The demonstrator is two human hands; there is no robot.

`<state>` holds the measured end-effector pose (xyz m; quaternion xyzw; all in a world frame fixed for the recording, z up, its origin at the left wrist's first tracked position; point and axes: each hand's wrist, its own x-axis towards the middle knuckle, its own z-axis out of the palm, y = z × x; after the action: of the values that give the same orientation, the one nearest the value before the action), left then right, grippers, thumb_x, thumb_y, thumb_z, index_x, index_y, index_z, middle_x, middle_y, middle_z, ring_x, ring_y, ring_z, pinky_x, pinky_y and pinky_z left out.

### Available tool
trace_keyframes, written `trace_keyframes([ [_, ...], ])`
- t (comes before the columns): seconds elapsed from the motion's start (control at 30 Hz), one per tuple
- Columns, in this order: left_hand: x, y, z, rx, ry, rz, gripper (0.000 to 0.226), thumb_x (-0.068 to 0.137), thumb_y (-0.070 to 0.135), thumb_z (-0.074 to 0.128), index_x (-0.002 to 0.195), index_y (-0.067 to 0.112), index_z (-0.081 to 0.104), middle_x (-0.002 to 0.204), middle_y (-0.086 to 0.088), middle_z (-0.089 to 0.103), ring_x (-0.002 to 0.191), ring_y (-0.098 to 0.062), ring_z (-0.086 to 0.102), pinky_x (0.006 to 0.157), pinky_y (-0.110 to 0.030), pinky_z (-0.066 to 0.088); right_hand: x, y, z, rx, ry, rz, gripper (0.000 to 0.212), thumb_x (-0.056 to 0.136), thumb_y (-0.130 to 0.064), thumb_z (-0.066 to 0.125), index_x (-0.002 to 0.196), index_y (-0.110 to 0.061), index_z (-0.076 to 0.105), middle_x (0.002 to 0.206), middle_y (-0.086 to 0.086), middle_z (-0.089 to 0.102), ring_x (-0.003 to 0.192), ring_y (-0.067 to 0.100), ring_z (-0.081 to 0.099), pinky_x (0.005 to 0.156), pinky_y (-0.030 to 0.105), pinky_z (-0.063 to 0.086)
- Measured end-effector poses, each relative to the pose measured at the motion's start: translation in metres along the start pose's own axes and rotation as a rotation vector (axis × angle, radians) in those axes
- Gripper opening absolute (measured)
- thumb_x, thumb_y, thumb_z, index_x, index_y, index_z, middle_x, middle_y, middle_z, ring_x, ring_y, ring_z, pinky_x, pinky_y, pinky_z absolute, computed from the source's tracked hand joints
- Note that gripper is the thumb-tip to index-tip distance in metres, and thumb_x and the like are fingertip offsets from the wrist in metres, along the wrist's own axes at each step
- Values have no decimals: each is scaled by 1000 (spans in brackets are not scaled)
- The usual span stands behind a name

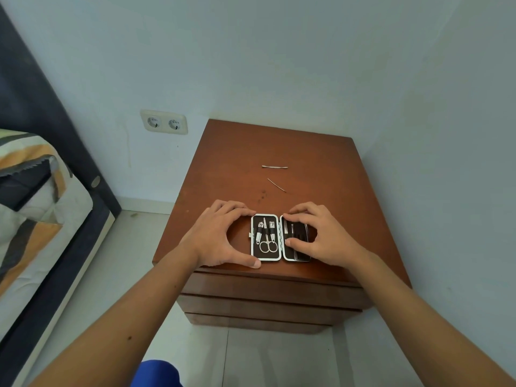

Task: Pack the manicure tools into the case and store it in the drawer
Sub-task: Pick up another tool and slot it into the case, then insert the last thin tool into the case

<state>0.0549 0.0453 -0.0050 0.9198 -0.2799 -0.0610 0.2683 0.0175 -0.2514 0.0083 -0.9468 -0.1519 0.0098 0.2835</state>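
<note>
A small manicure case (280, 237) with white edges and a dark lining lies open flat near the front edge of a brown wooden nightstand (321, 169). Scissors (268, 241), clippers and a file sit under straps in its left half. My left hand (220, 233) holds the case's left side between thumb and fingers. My right hand (321, 234) rests on the right half, thumb pressing on the lining and fingers over its top edge. Two loose metal tools lie farther back: a double-ended pusher (274, 166) and a thin pick (277, 185).
The nightstand has three shut drawers (265, 305) on its front. It stands in a corner, with walls behind and to the right. A bed (36, 208) with a patterned cover is at the left, and a double wall socket (164, 122) is beside it. The floor is light tile.
</note>
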Motion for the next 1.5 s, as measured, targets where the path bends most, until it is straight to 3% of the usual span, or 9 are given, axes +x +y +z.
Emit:
trace_keyframes([
  [0.1,0,0,0,-4,-3,-4,117,52,95,76,152,43,45,153,26,40,139,-2,28,119,-39,33,-3,-1,2,-18,10,-13,51,84,-47,79,130,-28,72,138,-18,51,130,10,41,110,25,31],
  [0.27,0,0,0,0,-1,0,117,51,96,75,151,43,45,152,26,40,140,-3,29,120,-42,34,-6,1,2,10,-14,-16,45,79,-58,73,118,-35,74,145,-24,50,135,10,36,110,27,30],
  [0.53,0,-1,0,-1,-1,4,117,51,95,75,151,42,45,151,27,40,139,-2,29,120,-43,33,0,6,-1,49,-31,-21,20,89,-40,79,109,-37,77,143,-17,56,133,15,40,113,32,31],
  [1.07,0,0,0,-5,-10,-13,119,51,98,72,152,43,44,153,27,39,141,-2,28,120,-40,33,0,2,-3,71,-19,0,24,84,-44,83,107,-44,75,137,-22,58,130,10,45,108,27,33],
  [1.2,0,0,0,-4,1,0,118,51,96,75,152,43,45,152,27,39,140,-1,28,119,-37,32,8,-2,-9,149,69,38,19,86,-46,80,103,-39,79,126,-22,63,120,0,57,96,22,44],
  [1.3,0,1,-1,2,0,-2,117,52,94,76,152,43,44,153,27,39,140,-1,27,118,-33,30,30,-4,-14,199,181,107,8,90,-33,79,98,-31,80,109,-16,69,96,-6,61,79,9,42],
  [1.4,-1,1,-1,1,3,-1,117,52,94,77,152,43,45,153,27,39,140,0,27,117,-32,29,61,-2,-12,161,284,187,4,89,-28,80,94,-29,80,99,-11,72,88,3,64,82,24,50],
  [1.5,-1,2,-2,2,6,-3,117,51,94,77,151,43,45,151,27,39,139,0,28,117,-33,30,90,-2,-10,75,268,224,6,91,-29,78,97,-28,80,101,-7,72,90,11,64,90,34,52],
])
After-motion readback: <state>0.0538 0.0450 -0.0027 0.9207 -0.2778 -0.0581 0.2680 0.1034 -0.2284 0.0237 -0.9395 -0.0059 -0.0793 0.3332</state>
